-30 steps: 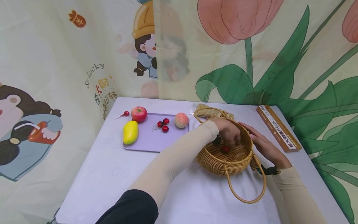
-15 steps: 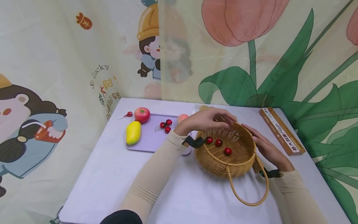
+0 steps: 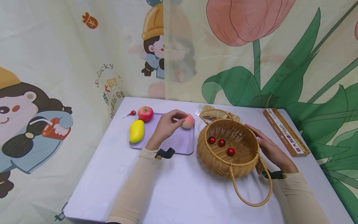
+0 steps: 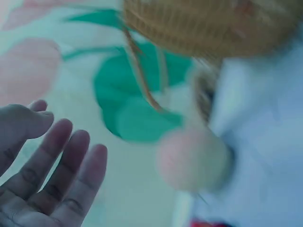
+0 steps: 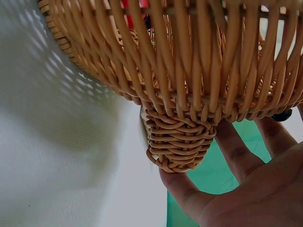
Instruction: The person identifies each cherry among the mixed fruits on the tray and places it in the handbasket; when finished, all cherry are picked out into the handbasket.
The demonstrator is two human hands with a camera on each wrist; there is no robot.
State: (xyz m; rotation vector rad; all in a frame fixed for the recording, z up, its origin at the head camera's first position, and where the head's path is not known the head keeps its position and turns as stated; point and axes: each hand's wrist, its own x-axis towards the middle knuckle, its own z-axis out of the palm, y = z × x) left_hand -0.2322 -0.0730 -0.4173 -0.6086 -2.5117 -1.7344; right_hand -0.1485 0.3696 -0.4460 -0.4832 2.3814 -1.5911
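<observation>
My left hand (image 3: 167,124) is above the lilac tray (image 3: 179,148), its fingers beside the pink peach (image 3: 188,122) in the head view. In the left wrist view the fingers are spread and hold nothing, apart from the blurred peach (image 4: 194,158). My right hand (image 3: 275,152) touches the right side of a wicker basket (image 3: 221,166); its fingers (image 5: 236,153) lie against the weave in the right wrist view. Several red cherries, one of them a cherry (image 3: 230,151), lie inside the basket. A yellow mango (image 3: 137,131) and a red apple (image 3: 145,114) sit at the tray's left edge.
A red-tipped stick (image 3: 132,113) lies left of the apple. Behind the basket is a clear bag with tan contents (image 3: 211,112). A long brown pasta box (image 3: 286,132) lies at the right edge of the white table (image 3: 173,186). One basket handle (image 3: 249,203) hangs forward.
My left hand has come out of the basket and moved left over the tray, uncovering cherries in the basket. It now covers where cherries lay on the tray. My right hand stays at the basket.
</observation>
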